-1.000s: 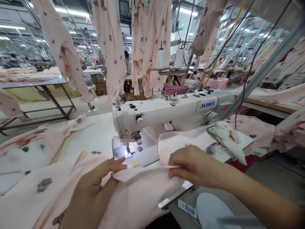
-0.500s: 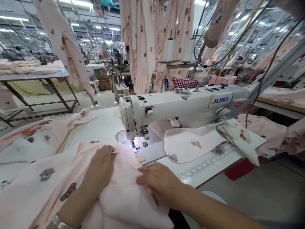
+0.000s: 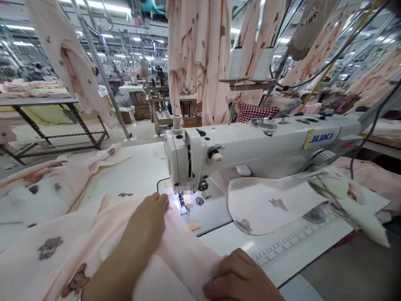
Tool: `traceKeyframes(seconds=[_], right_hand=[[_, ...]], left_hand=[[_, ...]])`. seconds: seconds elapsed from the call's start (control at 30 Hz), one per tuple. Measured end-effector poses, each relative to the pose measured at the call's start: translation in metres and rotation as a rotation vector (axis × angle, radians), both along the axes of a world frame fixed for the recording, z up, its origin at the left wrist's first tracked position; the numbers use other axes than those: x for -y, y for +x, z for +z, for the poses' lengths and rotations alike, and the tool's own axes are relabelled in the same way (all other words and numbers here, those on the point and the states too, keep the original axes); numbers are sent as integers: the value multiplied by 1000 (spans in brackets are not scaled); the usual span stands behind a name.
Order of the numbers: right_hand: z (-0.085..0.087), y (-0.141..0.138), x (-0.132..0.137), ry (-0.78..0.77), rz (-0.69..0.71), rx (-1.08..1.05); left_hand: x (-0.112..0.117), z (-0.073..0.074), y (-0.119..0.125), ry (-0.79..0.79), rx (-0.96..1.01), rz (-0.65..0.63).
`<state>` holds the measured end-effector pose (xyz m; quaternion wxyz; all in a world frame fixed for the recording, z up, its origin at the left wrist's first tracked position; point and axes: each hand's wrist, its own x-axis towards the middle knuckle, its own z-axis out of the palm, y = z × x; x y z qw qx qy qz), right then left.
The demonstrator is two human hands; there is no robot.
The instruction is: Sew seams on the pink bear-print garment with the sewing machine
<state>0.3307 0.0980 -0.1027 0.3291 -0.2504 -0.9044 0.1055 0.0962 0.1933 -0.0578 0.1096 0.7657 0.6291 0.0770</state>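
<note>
Left hand (image 3: pixel 152 219) and right hand (image 3: pixel 236 276) were both on a pale pink fabric (image 3: pixel 184 246) with brown bear prints. Taking the lit needle area (image 3: pixel 181 203) as the clock's centre, the left hand lay at eight o'clock, fingers bent and bunched close together at the cloth's upper edge, just beside the needle. Its thumb was out of sight, so whether it pinched the edge could not be told. The right hand lay at five o'clock, fingers curled down onto the cloth; whether they gripped a fold could not be told either. The fabric spread between the hands and out toward eight o'clock, its upper edge near the metal plate (image 3: pixel 216 215) of the sewing machine (image 3: pixel 250 146). The machine's arm stretched toward two o'clock.

At three o'clock lay a separate rounded panel (image 3: pixel 261 202) with similar prints, and at four o'clock a clear ruler (image 3: pixel 275 247) on the white tabletop (image 3: pixel 144 165). Crumpled printed cloth (image 3: pixel 56 184) lay at nine o'clock. Pink garments (image 3: pixel 200 54) hung at twelve, white thread cones (image 3: pixel 233 65) stood at one, and a red checked bundle (image 3: pixel 257 112) sat between one and two.
</note>
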Motion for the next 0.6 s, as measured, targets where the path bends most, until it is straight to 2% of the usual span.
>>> traceKeyframes(seconds=[0.1, 0.23, 0.4, 0.5, 0.6], right_hand=[[9, 4, -6, 12, -6, 8], [18, 11, -9, 3, -64, 48], [18, 14, -10, -29, -108, 50], [17, 11, -11, -41, -111, 58], [18, 10, -11, -62, -94, 93]], left_hand=[[-3, -9, 0, 10, 19, 19], [-2, -11, -3, 33, 40, 29], [-6, -17, -5, 79, 45, 16], [-10, -22, -6, 140, 34, -28], [-7, -28, -5, 199, 10, -137]])
